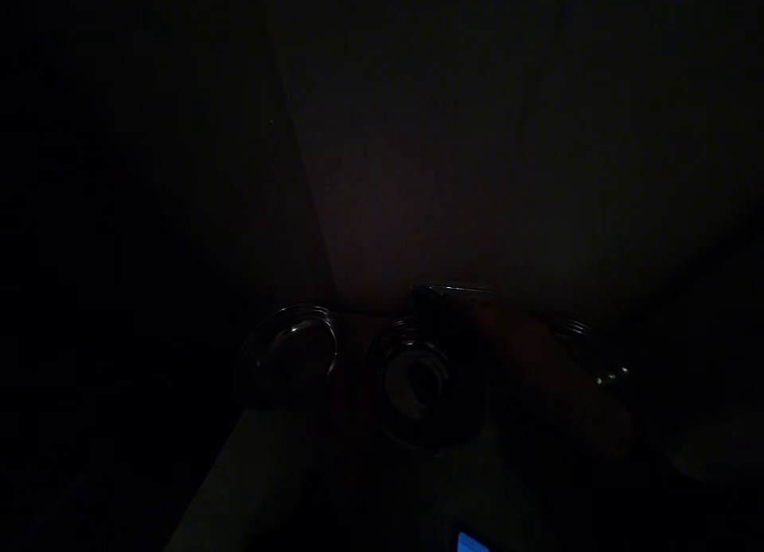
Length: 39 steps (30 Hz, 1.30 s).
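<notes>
It's so dark in here that I can barely pick out the right hand, reaching over the tabletop to a thin, bright-edged object near the far edge; I can't tell whether its fingers are closed on it. Below that sits a shiny middle dish. A dim reddish shape at its left may be the left hand, its grip unreadable. Another dish gleams by the far left corner, a third rim towards the right. A blue-lit screen glows at the near side.
</notes>
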Each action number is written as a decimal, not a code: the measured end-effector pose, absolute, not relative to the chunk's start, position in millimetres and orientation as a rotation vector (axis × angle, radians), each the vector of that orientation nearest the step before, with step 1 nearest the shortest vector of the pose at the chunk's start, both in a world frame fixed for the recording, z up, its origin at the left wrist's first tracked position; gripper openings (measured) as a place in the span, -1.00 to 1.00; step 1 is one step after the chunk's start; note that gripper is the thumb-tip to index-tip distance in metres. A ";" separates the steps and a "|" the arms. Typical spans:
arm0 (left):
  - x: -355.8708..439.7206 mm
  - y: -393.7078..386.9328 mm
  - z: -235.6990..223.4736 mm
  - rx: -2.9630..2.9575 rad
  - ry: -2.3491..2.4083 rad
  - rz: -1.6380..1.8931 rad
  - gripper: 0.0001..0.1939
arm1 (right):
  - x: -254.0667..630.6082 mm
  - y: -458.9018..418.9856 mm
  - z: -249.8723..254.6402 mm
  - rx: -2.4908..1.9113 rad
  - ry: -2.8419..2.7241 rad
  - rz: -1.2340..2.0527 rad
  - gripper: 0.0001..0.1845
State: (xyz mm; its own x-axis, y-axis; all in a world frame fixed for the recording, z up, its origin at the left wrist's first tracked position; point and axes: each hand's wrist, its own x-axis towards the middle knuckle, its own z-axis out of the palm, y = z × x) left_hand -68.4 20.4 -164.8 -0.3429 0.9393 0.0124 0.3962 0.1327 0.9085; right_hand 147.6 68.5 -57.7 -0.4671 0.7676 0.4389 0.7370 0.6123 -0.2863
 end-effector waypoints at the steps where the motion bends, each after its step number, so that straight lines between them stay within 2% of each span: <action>1: -66.5 19.8 -171.0 1.285 1.831 1.181 -0.60 | 146.5 68.4 -58.0 -1.176 -2.323 0.028 -0.46; 5: -57.0 23.3 -187.8 1.218 1.874 1.159 -0.56 | 137.2 70.3 -66.8 -1.035 -2.482 -0.115 -0.50; 8: -53.5 29.8 -186.7 1.158 1.865 1.129 -0.56 | 125.4 71.6 -86.4 -1.102 -2.641 -0.063 -0.55; 13: -56.7 38.5 -175.4 0.981 1.740 1.158 -0.52 | 116.2 67.2 -111.5 -1.199 -2.844 0.474 -0.58; 15: -58.1 38.7 -174.2 1.015 1.736 1.173 -0.54 | 117.1 66.3 -114.2 -1.169 -2.820 0.566 -0.58; 24: -51.1 35.3 -181.4 1.056 1.696 1.182 -0.53 | 116.9 81.8 -137.9 -1.139 -2.747 0.433 -0.46; 32: -47.6 40.7 -171.7 0.918 1.666 1.187 -0.54 | 107.2 84.7 -128.6 -1.119 -2.847 0.513 -0.49; 39: -47.7 42.5 -174.9 0.935 1.660 1.247 -0.53 | 101.6 67.6 -112.3 -0.791 -2.899 0.895 -0.51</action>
